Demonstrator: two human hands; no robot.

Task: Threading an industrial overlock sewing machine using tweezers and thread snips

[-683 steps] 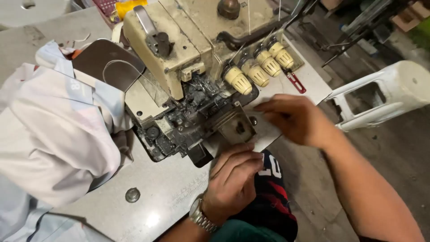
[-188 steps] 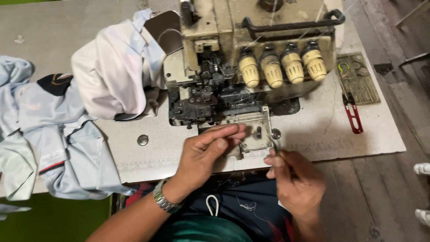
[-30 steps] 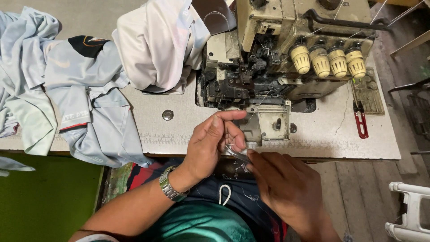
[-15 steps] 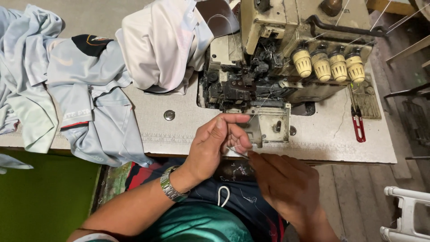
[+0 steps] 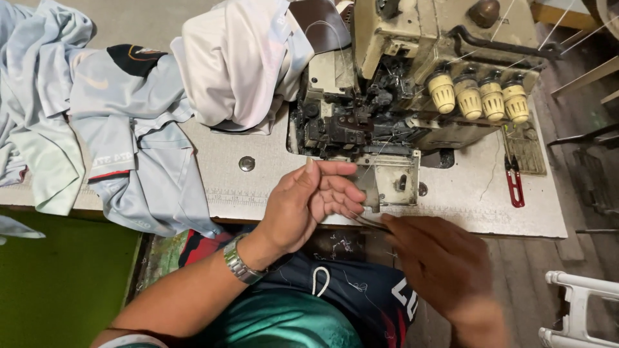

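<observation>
My left hand (image 5: 308,205) hovers at the table's front edge, just left of the sewing machine's metal plate (image 5: 392,183). Its fingers are curled, thumb stretched over them. A thin thread (image 5: 373,161) runs from the machine down toward its fingertips; whether they pinch it is unclear. My right hand (image 5: 445,267), blurred, is lower right, below the table edge. It holds slim metal tweezers (image 5: 369,222) whose tips point left at my left fingertips. The overlock sewing machine (image 5: 412,84) stands behind both hands, with several cream tension knobs (image 5: 478,96).
A white garment (image 5: 242,64) is heaped left of the machine. Pale blue shirts (image 5: 97,129) spread over the table's left side and hang off its edge. Red-handled snips (image 5: 514,183) lie at the right of the table (image 5: 258,187). A white plastic chair (image 5: 580,309) is at bottom right.
My right hand has shifted right and lower, drawing the tweezers out from under my left hand. My left hand stays by the metal plate with its fingers a little more spread.
</observation>
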